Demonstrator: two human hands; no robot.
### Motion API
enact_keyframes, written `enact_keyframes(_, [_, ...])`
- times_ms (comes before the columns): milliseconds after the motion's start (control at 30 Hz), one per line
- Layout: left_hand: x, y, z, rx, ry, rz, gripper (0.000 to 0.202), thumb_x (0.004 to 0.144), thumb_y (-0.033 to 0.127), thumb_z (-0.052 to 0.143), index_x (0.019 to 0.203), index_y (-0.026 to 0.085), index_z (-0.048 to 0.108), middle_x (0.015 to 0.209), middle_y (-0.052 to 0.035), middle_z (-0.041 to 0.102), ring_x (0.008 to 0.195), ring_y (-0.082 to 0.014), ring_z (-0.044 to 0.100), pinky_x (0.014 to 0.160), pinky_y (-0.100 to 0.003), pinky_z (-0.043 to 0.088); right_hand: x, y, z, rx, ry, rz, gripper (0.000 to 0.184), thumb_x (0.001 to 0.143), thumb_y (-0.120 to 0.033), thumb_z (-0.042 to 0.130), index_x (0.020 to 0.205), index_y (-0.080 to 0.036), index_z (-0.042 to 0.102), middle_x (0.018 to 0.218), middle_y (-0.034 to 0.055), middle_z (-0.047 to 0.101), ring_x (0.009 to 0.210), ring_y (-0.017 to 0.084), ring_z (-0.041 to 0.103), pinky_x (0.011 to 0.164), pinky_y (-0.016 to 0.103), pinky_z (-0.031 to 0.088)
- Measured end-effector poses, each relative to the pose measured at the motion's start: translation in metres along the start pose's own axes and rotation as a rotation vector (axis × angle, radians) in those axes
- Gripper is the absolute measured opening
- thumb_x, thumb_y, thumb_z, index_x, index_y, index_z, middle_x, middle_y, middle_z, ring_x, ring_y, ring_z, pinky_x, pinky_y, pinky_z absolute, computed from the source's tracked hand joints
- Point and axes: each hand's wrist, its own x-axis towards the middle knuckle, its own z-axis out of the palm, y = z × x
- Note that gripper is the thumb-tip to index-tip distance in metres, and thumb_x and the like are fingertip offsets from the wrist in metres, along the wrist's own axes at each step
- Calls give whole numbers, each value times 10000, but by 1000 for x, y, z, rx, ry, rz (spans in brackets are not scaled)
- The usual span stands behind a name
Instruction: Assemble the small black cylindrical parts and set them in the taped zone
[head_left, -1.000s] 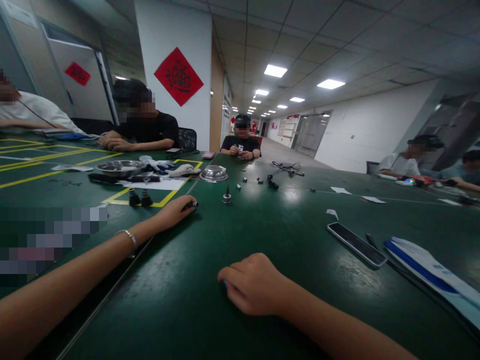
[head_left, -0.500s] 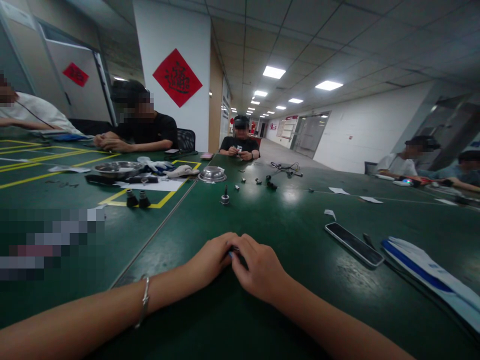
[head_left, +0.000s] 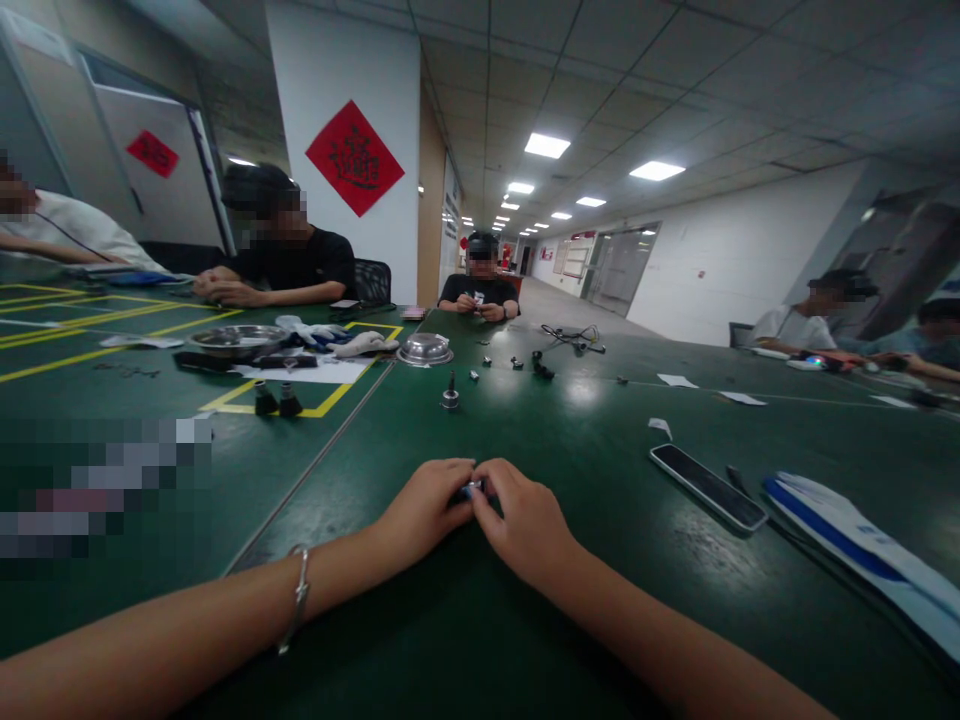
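My left hand (head_left: 429, 503) and my right hand (head_left: 523, 517) meet over the near middle of the green table (head_left: 390, 640). Between their fingertips is a small part (head_left: 472, 488) that looks silvery with some blue. Both hands are closed on it, and the fingers hide most of it, so its kind does not show. Beyond the hands, a small round metal piece with an upright dark stem (head_left: 449, 396) stands on the table. Several small metal and black parts lie further off, among them a black fitting (head_left: 541, 367).
An upturned metal bowl (head_left: 424, 349), gloves (head_left: 330, 335) and two black cone-shaped pieces (head_left: 277, 399) are to the left. At right lie a phone (head_left: 707, 489), a cable and a blue-and-white packet (head_left: 840, 530). A cable bundle (head_left: 574, 338) lies further back. Other people sit around the table.
My hands have shifted slightly and the fingers have parted a little, so more of the small silvery-blue part shows. My left forearm and its bracelet have moved a bit to the right.
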Motion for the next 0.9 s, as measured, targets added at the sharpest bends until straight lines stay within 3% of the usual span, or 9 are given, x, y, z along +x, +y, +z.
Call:
enact_keyframes(133, [0, -3, -2, 49, 3, -11, 147, 789, 232, 621, 932, 211, 643, 1113, -72, 649, 1152, -281, 515, 977, -412, 354, 0, 0, 2, 109, 2, -54, 67, 866, -168, 487, 924, -168, 521, 882, 32, 562, 727, 144, 551, 653, 255, 410])
enact_keyframes(300, [0, -2, -3, 78, -27, -26, 161, 780, 239, 627, 937, 215, 658, 1144, -79, 643, 1172, -281, 503, 989, -445, 338, 0, -2, 2, 166, 24, -44, 61, 845, -151, 494, 899, -176, 507, 861, 29, 543, 708, 139, 526, 630, 247, 407])
enact_keyframes(467, [1, -10, -3, 117, -134, 33, 359, 666, 304, 733, 1011, 265, 643, 1164, -44, 642, 1238, -295, 446, 1077, -531, 162, -1, -3, 4, 124, 33, -72, 85, 827, -127, 481, 890, -175, 512, 849, 24, 541, 726, 142, 526, 651, 255, 407])
enact_keyframes(533, [0, -12, -3, 97, -161, 36, 343, 688, 296, 712, 1023, 278, 640, 1169, -30, 639, 1256, -291, 427, 1081, -546, 135, -2, -3, 5, 87, 36, -67, 85, 827, -130, 473, 884, -177, 516, 851, 24, 538, 726, 144, 526, 654, 261, 404])
enact_keyframes(733, [-2, -5, -3, 46, -125, 23, 311, 716, 292, 681, 1018, 242, 627, 1090, -38, 661, 1270, -305, 392, 1069, -535, 187, -3, -3, 3, 120, 56, -80, 146, 805, -99, 434, 900, -168, 522, 864, 39, 511, 746, 149, 522, 672, 262, 414])
enact_keyframes(900, [-3, 2, -4, -76, -32, 79, 300, 752, 262, 624, 1037, 179, 575, 1125, -86, 621, 1104, -237, 527, 993, -383, 359, -2, 0, -1, 95, 82, -91, 138, 814, -106, 422, 878, -168, 527, 852, 35, 506, 741, 147, 521, 676, 261, 407])
